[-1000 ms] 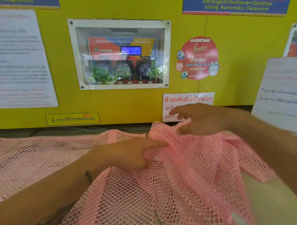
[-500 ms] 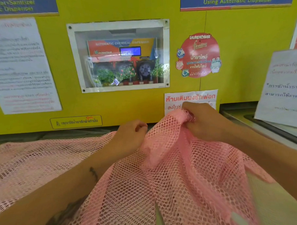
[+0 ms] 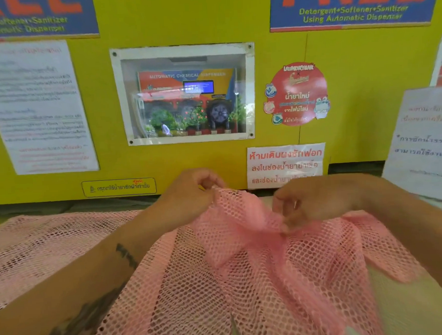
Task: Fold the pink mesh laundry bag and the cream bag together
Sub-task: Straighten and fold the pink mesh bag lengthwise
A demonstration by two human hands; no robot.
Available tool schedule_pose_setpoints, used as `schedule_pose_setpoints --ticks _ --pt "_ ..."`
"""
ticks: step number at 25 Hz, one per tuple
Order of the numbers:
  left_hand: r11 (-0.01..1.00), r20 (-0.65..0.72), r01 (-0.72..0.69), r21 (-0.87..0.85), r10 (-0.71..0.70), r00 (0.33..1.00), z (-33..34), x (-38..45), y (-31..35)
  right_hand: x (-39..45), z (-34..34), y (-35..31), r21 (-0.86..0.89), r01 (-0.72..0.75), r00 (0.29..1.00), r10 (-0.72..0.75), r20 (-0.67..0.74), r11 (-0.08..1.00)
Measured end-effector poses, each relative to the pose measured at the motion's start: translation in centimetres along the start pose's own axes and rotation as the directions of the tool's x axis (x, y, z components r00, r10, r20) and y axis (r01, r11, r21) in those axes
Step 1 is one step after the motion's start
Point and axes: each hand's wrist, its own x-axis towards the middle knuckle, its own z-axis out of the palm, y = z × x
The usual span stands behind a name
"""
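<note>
The pink mesh laundry bag [image 3: 257, 279] lies spread over the surface in front of me, bunched and raised at its far middle. My left hand [image 3: 190, 191] pinches the raised far edge of the mesh with curled fingers. My right hand [image 3: 310, 204] pinches a gathered fold of the same mesh a little to the right and lower. Under the mesh at the lower right, the cream bag [image 3: 411, 308] shows as a pale sheet. More pink mesh [image 3: 54, 250] lies flat on the left.
A yellow machine wall [image 3: 214, 162] stands close behind the hands. It carries a windowed dispenser panel [image 3: 186, 95], a round red sticker [image 3: 298, 95] and paper notices [image 3: 35, 107]. A white sign [image 3: 426, 143] leans at the right.
My left hand has risen and moved right to the mesh's raised far edge. My right hand has dropped from the top of the bunch to a lower fold.
</note>
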Motion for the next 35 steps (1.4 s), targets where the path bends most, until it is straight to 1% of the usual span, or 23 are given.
schedule_pose_setpoints --ticks 1,2,4,5,7,10,11,13,15,16,17,18,19,20,21,22,23,24,26,28,31,33,35 --pt "0.998 -0.091 -0.054 0.012 0.055 0.994 -1.4 0.0 -0.1 -0.5 -0.9 -0.8 0.054 0.019 1.000 -0.020 0.013 0.998" --pt "0.995 -0.159 -0.101 0.019 0.102 0.982 -2.8 0.0 -0.2 -0.6 -1.6 -1.7 0.103 0.075 0.996 -0.069 -0.061 0.992" --pt "0.980 -0.236 -0.189 0.054 0.196 0.952 -5.2 -0.6 -0.2 0.6 -2.1 -4.1 0.184 0.184 0.939 -0.117 -0.324 0.966" --pt "0.968 -0.248 -0.237 0.087 0.251 0.936 -5.9 -1.1 -0.1 1.6 -2.2 -5.4 0.222 0.226 0.904 -0.119 -0.411 0.948" --pt "0.928 -0.247 -0.337 0.162 0.369 0.896 -6.6 -2.4 0.2 4.0 -1.7 -8.5 0.270 0.288 0.901 -0.164 -0.402 0.919" --pt "0.833 -0.178 -0.443 0.331 0.517 0.837 -8.1 -4.3 -0.6 7.2 -1.7 -12.3 0.154 0.347 0.926 -0.312 -0.214 0.925" --pt "0.799 -0.163 -0.451 0.397 0.545 0.822 -9.2 -4.8 -1.3 7.9 -1.8 -13.5 0.121 0.378 0.913 -0.348 -0.213 0.918" --pt "0.773 -0.220 -0.393 0.497 0.551 0.805 -12.1 -5.4 -3.3 9.5 -2.4 -15.9 0.158 0.431 0.870 -0.363 -0.333 0.889" --pt "0.800 -0.368 -0.211 0.562 0.470 0.802 -14.7 -6.1 -5.3 11.0 -2.6 -18.6 0.178 0.470 0.777 -0.310 -0.548 0.864" --pt "0.831 -0.449 -0.064 0.553 0.362 0.817 -15.8 -6.7 -6.1 11.8 -2.6 -20.1 0.140 0.482 0.704 -0.287 -0.649 0.865" --pt "0.853 -0.500 0.111 0.510 0.188 0.845 -16.6 -7.3 -6.5 12.6 -2.3 -21.4 0.098 0.487 0.642 -0.280 -0.714 0.868" --pt "0.858 -0.488 0.281 0.429 -0.041 0.872 -17.0 -8.5 -6.6 13.5 -1.9 -22.7 0.067 0.474 0.618 -0.277 -0.736 0.878" --pt "0.850 -0.374 0.415 0.324 -0.288 0.882 -17.1 -9.8 -6.4 14.4 -1.4 -23.8 0.040 0.455 0.616 -0.282 -0.736 0.889" --pt "0.828 -0.212 0.505 0.245 -0.462 0.861 -16.9 -10.9 -6.2 15.2 -0.8 -24.9 0.016 0.425 0.639 -0.288 -0.713 0.905" --pt "0.820 -0.055 0.537 0.198 -0.537 0.842 -16.6 -12.1 -5.9 16.2 -0.2 -25.7 -0.028 0.403 0.648 -0.307 -0.697 0.915" --pt "0.832 0.049 0.529 0.166 -0.543 0.839 -16.1 -13.0 -5.6 16.8 0.2 -26.5 -0.068 0.371 0.656 -0.313 -0.687 0.926" --pt "0.856 0.092 0.502 0.126 -0.514 0.853 -15.7 -13.9 -5.4 17.3 0.6 -27.4 -0.115 0.356 0.648 -0.333 -0.685 0.927" --pt "0.874 0.103 0.480 0.081 -0.486 0.868 -15.5 -14.5 -5.6 17.5 0.7 -28.2 -0.150 0.338 0.642 -0.344 -0.686 0.929" --pt "0.892 0.099 0.451 0.040 -0.453 0.886 -15.4 -15.2 -6.6 17.9 0.7 -29.6 -0.188 0.298 0.670 -0.345 -0.658 0.936" --pt "0.906 0.056 0.423 -0.033 -0.421 0.906 -15.9 -15.9 -7.8 18.2 0.7 -30.5 -0.194 0.261 0.744 -0.325 -0.583 0.946" --pt "0.910 0.003 0.341 -0.235 -0.351 0.937 -18.3 -17.3 -8.4 19.4 1.3 -31.0 -0.223 0.248 0.858 -0.320 -0.400 0.943" --pt "0.880 -0.105 0.268 -0.392 -0.333 0.937 -21.8 -17.7 -8.1 20.5 1.5 -30.8 -0.217 0.236 0.871 -0.305 -0.384 0.947" --pt "0.859 -0.204 0.288 -0.423 -0.400 0.894 -26.3 -17.8 -8.8 21.3 1.1 -30.8 -0.157 0.234 0.856 -0.280 -0.435 0.959"
